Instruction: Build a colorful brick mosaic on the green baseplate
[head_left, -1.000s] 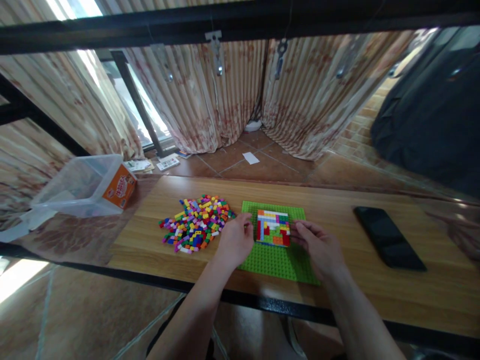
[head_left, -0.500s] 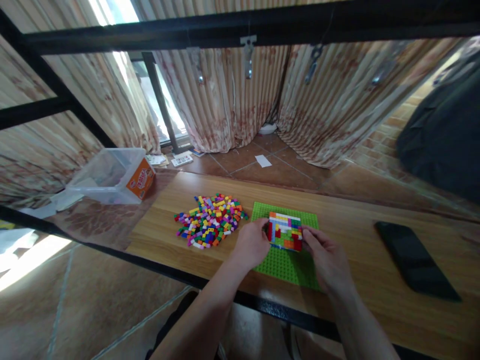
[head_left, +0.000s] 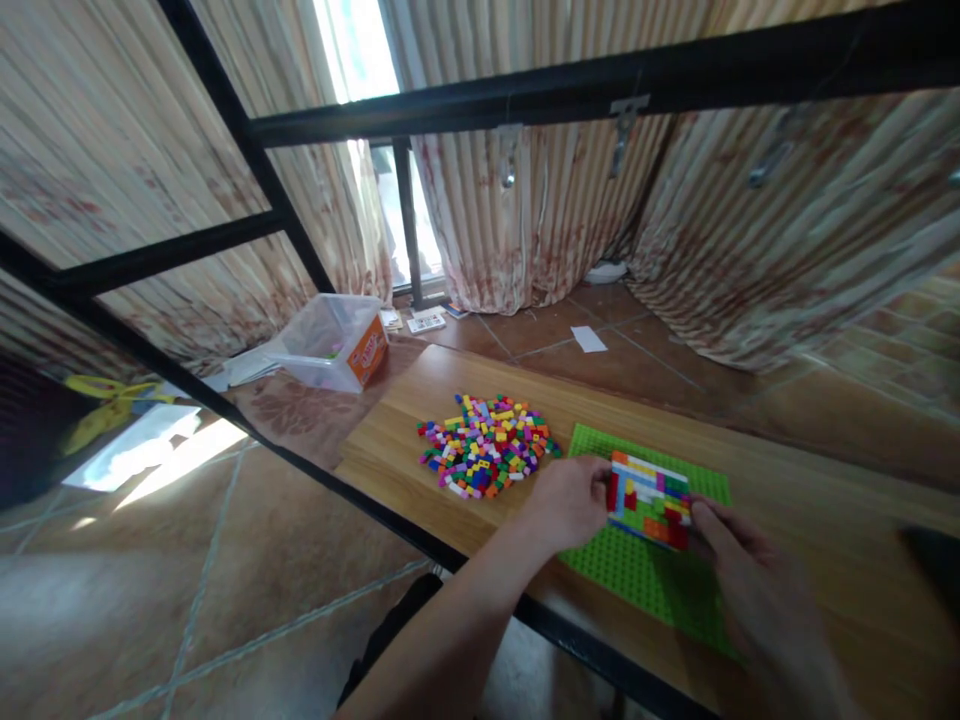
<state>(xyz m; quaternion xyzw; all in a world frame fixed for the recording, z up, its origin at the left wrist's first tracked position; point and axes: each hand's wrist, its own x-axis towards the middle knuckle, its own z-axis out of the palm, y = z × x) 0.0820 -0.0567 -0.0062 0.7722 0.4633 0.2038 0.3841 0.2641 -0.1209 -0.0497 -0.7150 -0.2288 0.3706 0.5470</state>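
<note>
A green baseplate (head_left: 645, 575) lies on the wooden table (head_left: 405, 450). On it sits a small block of joined bricks (head_left: 649, 497) in white, red, yellow, green and orange. My left hand (head_left: 568, 500) is closed, its fingertips against the block's left edge. My right hand (head_left: 742, 555) touches the block's right edge, fingers curled, partly blurred. A pile of several loose coloured bricks (head_left: 486, 444) lies left of the plate.
A clear plastic tub (head_left: 326, 335) with an orange label stands on a patterned surface left of the table. A black metal frame (head_left: 525, 95) crosses overhead. A dark phone (head_left: 934, 555) lies at the right edge. Curtains hang behind.
The view has swung left, so table and plate now sit lower right. Both hands have stayed at the two sides of the brick block.
</note>
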